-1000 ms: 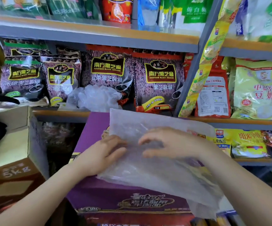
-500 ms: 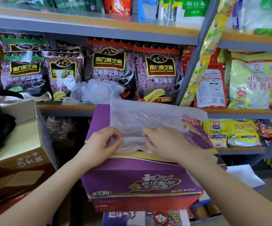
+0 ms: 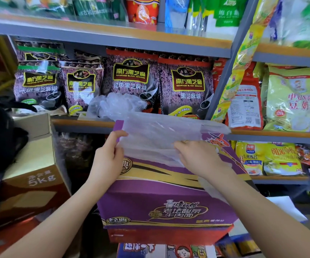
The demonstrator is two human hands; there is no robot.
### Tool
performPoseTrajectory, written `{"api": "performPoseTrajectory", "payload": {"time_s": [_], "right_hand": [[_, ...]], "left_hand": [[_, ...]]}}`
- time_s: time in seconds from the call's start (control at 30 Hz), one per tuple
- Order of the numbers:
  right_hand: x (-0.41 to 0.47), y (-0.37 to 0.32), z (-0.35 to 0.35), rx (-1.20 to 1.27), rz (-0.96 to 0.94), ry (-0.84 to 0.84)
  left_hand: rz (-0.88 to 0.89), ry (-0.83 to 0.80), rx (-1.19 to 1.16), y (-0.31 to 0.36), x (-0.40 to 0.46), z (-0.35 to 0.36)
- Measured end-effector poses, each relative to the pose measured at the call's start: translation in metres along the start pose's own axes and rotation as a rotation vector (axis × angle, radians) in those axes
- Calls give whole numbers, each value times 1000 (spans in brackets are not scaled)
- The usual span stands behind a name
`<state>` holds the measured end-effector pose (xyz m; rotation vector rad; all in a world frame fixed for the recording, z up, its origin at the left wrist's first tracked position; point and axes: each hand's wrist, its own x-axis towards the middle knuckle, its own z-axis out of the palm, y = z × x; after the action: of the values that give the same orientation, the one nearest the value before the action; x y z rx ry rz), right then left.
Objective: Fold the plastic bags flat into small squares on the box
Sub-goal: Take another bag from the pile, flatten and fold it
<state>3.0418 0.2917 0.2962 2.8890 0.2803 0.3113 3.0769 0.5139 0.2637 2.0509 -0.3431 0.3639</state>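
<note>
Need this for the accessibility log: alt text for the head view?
Both hands, left hand and right hand, pinch a clear plastic bag lying on a purple instant-noodle box. Behind, shop shelves hold black sesame packets and a crumpled clear bag.

A clear plastic bag (image 3: 161,133) lies spread across the far part of a purple instant-noodle box (image 3: 156,198). The left hand (image 3: 107,157) pinches the bag's left edge, thumb up against it. The right hand (image 3: 197,157) grips the bag's near edge, fingers curled over bunched film. Behind, a shelf (image 3: 83,123) carries black sesame paste packets (image 3: 130,79) and a crumpled heap of clear bags (image 3: 117,105). A brown carton marked 5kg (image 3: 29,183) stands left.
</note>
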Motion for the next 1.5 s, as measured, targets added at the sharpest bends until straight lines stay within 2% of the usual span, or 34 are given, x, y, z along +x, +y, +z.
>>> {"api": "performPoseTrajectory", "payload": {"time_s": [0.1, 0.17, 0.23, 0.27, 0.37, 0.43, 0.5, 0.67, 0.73, 0.83, 1.0, 1.17, 1.3, 1.33, 1.4, 1.5], "right_hand": [[1, 9, 1, 43, 78, 47], [1, 12, 2, 190, 130, 42], [0, 13, 9, 348, 114, 39], [0, 13, 11, 432, 105, 35], [1, 10, 14, 736, 80, -4], [3, 12, 10, 900, 86, -1], [-2, 23, 7, 993, 97, -27], [-34, 74, 8, 979, 55, -255], [-45, 91, 11, 1127, 134, -274], [-50, 101, 18, 1292, 277, -211], [-46, 108, 31, 823, 343, -20], [-48, 123, 31, 766, 336, -4], [-49, 122, 31, 574, 430, -64], [-50, 116, 29, 471, 382, -89], [-47, 93, 24, 335, 185, -27], [-31, 45, 20, 339, -68, 73]], "left_hand": [[-71, -46, 75, -12, -3, -6], [-85, -121, 407, -22, -2, -8], [13, -86, 682, -20, -4, -5], [99, -62, 695, -14, -5, 1], [390, -113, 571, 22, 0, 29], [488, -199, 465, 36, 7, 49], [463, -230, 402, 37, 11, 61], [415, -97, 252, 21, 15, 64], [385, -69, 202, 13, 17, 63], [368, -48, 173, 3, 15, 66], [404, -68, 202, -2, 14, 61], [573, -62, 610, -3, 11, 61], [594, -103, 673, -7, 15, 57], [586, -121, 654, -7, 14, 55], [532, -153, 579, -7, 10, 53], [474, -208, 513, -4, 6, 51]]}}
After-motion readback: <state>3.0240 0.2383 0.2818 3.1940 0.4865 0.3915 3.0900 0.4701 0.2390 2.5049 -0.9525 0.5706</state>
